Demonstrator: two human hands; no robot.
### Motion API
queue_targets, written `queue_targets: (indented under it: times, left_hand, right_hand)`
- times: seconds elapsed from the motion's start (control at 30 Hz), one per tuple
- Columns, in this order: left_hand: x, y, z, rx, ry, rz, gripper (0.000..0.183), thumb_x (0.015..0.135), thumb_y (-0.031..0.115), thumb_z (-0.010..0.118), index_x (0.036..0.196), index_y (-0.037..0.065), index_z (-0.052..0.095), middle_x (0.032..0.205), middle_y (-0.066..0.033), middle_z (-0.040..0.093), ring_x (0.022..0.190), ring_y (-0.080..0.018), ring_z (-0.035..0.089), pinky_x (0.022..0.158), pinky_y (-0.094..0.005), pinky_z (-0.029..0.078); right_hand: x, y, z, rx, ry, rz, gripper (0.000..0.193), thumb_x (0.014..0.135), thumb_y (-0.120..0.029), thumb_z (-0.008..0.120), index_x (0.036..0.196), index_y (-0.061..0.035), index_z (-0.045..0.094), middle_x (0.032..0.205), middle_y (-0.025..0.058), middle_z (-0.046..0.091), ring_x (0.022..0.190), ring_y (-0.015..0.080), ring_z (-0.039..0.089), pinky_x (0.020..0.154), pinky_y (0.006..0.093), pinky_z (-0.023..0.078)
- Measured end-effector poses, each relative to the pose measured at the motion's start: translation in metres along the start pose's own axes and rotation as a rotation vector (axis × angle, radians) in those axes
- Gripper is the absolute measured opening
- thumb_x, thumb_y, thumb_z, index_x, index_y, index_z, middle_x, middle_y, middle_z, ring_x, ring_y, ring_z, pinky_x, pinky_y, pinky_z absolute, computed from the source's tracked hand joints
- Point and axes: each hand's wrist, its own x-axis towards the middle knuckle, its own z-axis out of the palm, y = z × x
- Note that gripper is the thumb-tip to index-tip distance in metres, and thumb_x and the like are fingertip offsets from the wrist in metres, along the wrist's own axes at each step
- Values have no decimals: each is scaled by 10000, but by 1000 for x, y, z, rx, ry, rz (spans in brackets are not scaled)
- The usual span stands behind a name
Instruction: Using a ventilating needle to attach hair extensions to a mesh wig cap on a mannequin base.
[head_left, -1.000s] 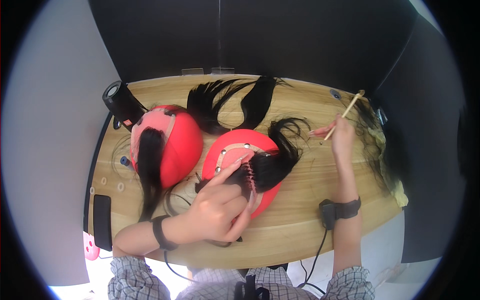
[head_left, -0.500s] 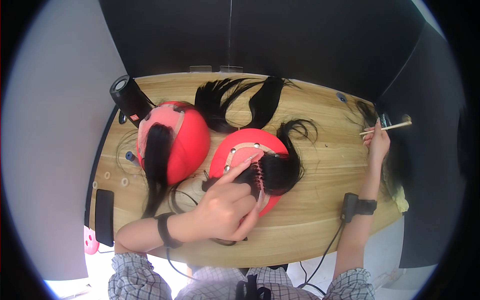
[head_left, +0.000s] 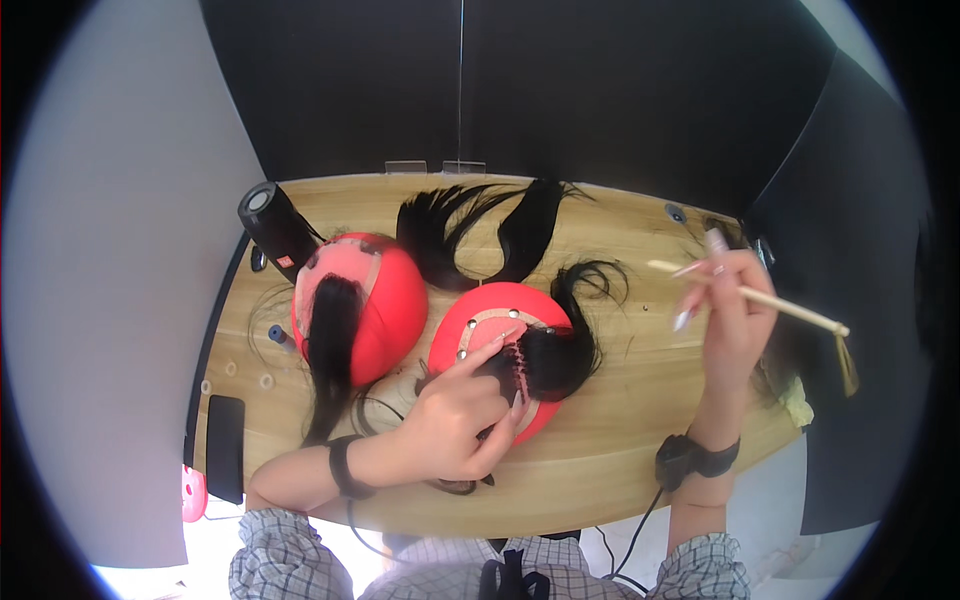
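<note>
A pink cap edged with a beige band and round metal pins point(head_left: 515, 314) covers a red dome-shaped head form point(head_left: 465, 300). Black hair point(head_left: 552, 362) on it is divided by a parting line. My left hand point(head_left: 455, 415) presses on the hair left of the parting, index finger stretched towards its upper end, thumb near its lower end, other fingers curled; what they grip underneath is partly hidden. Raised over the table's right side, my right hand point(head_left: 730, 290) is closed round a thin wooden stick point(head_left: 800, 311) with a tan flap hanging from its right end.
A second red head form point(head_left: 392, 315) with black hair stands left, by a black cylindrical speaker point(head_left: 275, 225). Loose black hair point(head_left: 525, 230) lies at the back. A dark phone-like slab point(head_left: 226, 448) and small rings point(head_left: 266, 381) are at left. Dark panels point(head_left: 600, 90) enclose the table.
My right hand has come from the table's right edge inwards and nearer with the stick, which now slants down to the right. My left hand stays on the hair. The whole view has shifted slightly.
</note>
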Motion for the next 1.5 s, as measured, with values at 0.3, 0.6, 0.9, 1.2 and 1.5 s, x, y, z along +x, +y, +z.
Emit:
queue_targets:
  times: [0.3,0.6,0.9,1.2,1.5]
  left_hand:
    - [-2,1,1,-41,37,-23,160,791,-22,613,632,-16,629,533,-100,463,491,-274,509,1097,-519,434]
    - [0,-2,-1,-78,54,-31,167,814,-39,573,663,-14,639,527,-81,459,487,-253,509,1100,-539,432]
    - [-1,-4,-2,-97,47,-42,163,793,-34,591,634,-17,622,518,-84,447,479,-258,504,1085,-534,453]
    - [-2,-8,0,-72,53,-39,188,742,-27,617,560,-4,578,494,-70,403,446,-235,455,1078,-516,467]
    - [2,-9,-7,-103,26,-36,182,770,-42,611,593,-9,586,505,-72,449,455,-231,476,1047,-523,487]
  right_hand:
    - [-31,-7,60,500,-386,260,219,1025,-148,551,877,12,580,768,56,584,619,110,583,592,245,493]
    - [-48,56,75,529,-404,275,249,1053,-184,504,874,-21,562,788,42,599,686,83,548,678,232,468]
    - [-66,62,75,470,-354,344,401,1064,-231,449,825,31,637,809,77,645,571,34,472,562,184,401]
    - [-59,65,80,552,-280,234,535,1083,-240,360,612,-41,518,508,44,445,473,121,421,751,421,578]
    - [-61,68,75,479,-334,200,506,1076,-232,383,649,-16,547,541,66,509,500,128,495,696,350,557]
